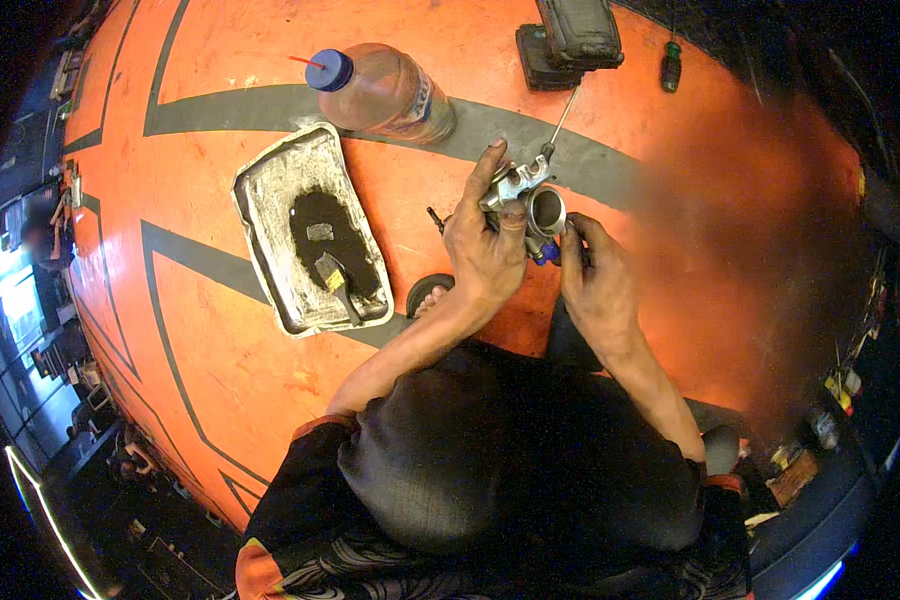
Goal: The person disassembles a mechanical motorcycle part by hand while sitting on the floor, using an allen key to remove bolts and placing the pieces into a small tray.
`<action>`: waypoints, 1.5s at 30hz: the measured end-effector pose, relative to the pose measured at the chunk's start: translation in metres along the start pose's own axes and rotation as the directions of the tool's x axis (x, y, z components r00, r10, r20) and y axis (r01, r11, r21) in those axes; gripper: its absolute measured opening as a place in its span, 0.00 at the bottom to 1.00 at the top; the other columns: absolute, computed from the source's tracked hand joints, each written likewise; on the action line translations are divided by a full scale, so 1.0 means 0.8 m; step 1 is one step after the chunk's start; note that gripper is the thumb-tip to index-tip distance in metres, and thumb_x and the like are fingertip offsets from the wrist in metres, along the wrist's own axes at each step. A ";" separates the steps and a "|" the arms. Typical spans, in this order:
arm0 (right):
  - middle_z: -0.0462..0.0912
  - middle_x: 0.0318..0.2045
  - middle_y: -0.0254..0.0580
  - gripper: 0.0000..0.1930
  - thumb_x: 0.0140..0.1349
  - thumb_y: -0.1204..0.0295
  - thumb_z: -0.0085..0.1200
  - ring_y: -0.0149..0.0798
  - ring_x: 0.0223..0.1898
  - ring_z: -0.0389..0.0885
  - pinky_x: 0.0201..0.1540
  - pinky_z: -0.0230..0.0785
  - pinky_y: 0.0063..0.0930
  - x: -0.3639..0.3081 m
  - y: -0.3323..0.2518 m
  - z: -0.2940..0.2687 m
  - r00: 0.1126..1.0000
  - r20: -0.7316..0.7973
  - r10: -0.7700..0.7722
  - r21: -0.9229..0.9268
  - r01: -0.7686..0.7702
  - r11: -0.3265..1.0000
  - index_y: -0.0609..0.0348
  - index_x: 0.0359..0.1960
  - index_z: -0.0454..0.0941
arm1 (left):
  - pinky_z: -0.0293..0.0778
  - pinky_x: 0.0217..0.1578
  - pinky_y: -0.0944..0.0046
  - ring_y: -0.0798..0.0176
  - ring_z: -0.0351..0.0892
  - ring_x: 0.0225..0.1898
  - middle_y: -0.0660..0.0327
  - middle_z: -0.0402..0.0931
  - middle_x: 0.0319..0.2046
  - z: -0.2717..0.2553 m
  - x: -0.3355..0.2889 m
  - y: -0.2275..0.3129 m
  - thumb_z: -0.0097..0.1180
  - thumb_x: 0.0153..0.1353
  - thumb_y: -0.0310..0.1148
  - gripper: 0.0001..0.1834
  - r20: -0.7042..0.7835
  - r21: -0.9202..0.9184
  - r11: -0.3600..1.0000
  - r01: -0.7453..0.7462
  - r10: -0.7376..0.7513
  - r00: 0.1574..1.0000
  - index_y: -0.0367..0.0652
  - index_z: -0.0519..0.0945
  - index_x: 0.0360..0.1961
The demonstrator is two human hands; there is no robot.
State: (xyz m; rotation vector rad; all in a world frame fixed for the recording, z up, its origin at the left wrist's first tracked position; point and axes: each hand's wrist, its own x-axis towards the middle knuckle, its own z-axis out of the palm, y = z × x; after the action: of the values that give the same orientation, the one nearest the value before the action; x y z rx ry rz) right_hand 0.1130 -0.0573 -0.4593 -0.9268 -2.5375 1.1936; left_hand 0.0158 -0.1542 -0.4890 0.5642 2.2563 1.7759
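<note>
My left hand (pixel 483 240) grips a small silver metal carburettor (pixel 530 196) with a round open throat, thumb and fingers wrapped over its top. My right hand (pixel 595 280) is closed at the carburettor's lower right side, on a small blue part (pixel 547 252) that may be a tool handle. A thin metal rod (pixel 562 118) sticks up and away from the carburettor's top. Both forearms come up from my dark-clothed lap over the orange floor (pixel 270 380).
A metal tray (pixel 270 170) with dark oily residue and a small brush (pixel 338 285) lies to the left. A plastic bottle (pixel 385 95) of reddish liquid with a blue cap lies behind it. A black box (pixel 568 40) and a screwdriver (pixel 671 66) sit farther back.
</note>
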 end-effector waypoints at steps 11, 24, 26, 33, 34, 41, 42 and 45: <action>0.83 0.31 0.50 0.07 0.61 0.73 0.54 0.50 0.30 0.83 0.33 0.76 0.40 0.009 0.013 -0.001 0.995 0.061 -0.074 0.018 0.073 0.997 0.62 0.38 0.78 | 0.72 0.42 0.65 0.66 0.75 0.39 0.56 0.77 0.39 0.000 0.002 0.009 0.35 0.66 0.63 0.41 0.007 -0.036 0.990 0.137 -0.136 0.991 0.35 0.65 0.61; 0.80 0.29 0.54 0.09 0.63 0.68 0.48 0.55 0.33 0.80 0.36 0.73 0.47 0.009 0.018 0.004 0.932 0.343 -0.116 -0.149 0.176 0.973 0.61 0.32 0.75 | 0.73 0.29 0.64 0.68 0.74 0.27 0.59 0.75 0.32 -0.021 0.004 -0.035 0.51 0.56 0.67 0.38 0.281 -0.247 0.511 0.823 -0.775 0.566 0.37 0.74 0.45; 0.80 0.28 0.55 0.10 0.64 0.67 0.47 0.57 0.33 0.80 0.37 0.72 0.49 -0.003 0.016 0.002 0.909 0.416 -0.030 -0.157 0.105 0.982 0.62 0.31 0.74 | 0.73 0.29 0.65 0.67 0.74 0.26 0.58 0.75 0.32 -0.026 -0.013 -0.052 0.51 0.55 0.69 0.42 0.482 -0.279 0.197 0.940 -0.818 0.314 0.35 0.74 0.47; 0.79 0.23 0.53 0.15 0.65 0.62 0.48 0.52 0.26 0.80 0.31 0.72 0.45 -0.056 0.027 0.016 0.903 0.427 0.038 -0.391 0.146 0.909 0.61 0.26 0.73 | 0.68 0.45 0.62 0.64 0.71 0.37 0.58 0.75 0.37 -0.034 -0.055 -0.052 0.45 0.59 0.66 0.40 0.253 -0.022 0.353 0.935 -0.903 0.347 0.39 0.71 0.56; 0.79 0.23 0.53 0.15 0.65 0.62 0.48 0.52 0.26 0.80 0.31 0.72 0.45 -0.058 0.025 0.014 0.902 0.429 0.054 -0.392 0.132 0.910 0.61 0.26 0.73 | 0.68 0.45 0.62 0.64 0.71 0.37 0.58 0.75 0.37 -0.034 -0.056 -0.042 0.45 0.59 0.66 0.40 0.257 -0.010 0.343 0.939 -0.907 0.334 0.39 0.71 0.56; 0.78 0.18 0.51 0.18 0.66 0.61 0.46 0.51 0.20 0.79 0.26 0.74 0.42 -0.085 0.053 0.022 0.880 0.458 -0.127 -0.355 0.312 0.882 0.61 0.23 0.75 | 0.64 0.52 0.61 0.63 0.71 0.49 0.55 0.73 0.50 -0.034 -0.098 -0.049 0.43 0.59 0.64 0.39 0.259 -0.183 0.159 0.970 -0.944 0.203 0.43 0.69 0.60; 0.79 0.19 0.52 0.19 0.66 0.59 0.45 0.54 0.21 0.79 0.32 0.73 0.49 -0.088 0.058 0.024 0.882 0.457 -0.111 -0.367 0.301 0.881 0.60 0.24 0.76 | 0.64 0.52 0.61 0.63 0.71 0.49 0.55 0.73 0.50 -0.034 -0.097 -0.043 0.43 0.59 0.64 0.39 0.259 -0.174 0.144 0.974 -0.948 0.186 0.43 0.69 0.60; 0.81 0.20 0.53 0.20 0.65 0.58 0.44 0.58 0.24 0.80 0.40 0.70 0.58 -0.093 0.060 0.028 0.874 0.484 -0.047 -0.369 0.253 0.894 0.60 0.24 0.78 | 0.61 0.58 0.60 0.58 0.67 0.56 0.54 0.64 0.60 -0.037 -0.100 -0.037 0.44 0.62 0.58 0.38 0.250 -0.055 0.314 0.948 -0.915 0.318 0.38 0.64 0.63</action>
State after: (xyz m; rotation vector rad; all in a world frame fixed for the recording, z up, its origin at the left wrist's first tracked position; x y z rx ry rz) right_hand 0.1844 -0.0935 -0.5032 -0.5263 -3.2791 0.9134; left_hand 0.0712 -0.2202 -0.5151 -0.5915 1.5857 1.1542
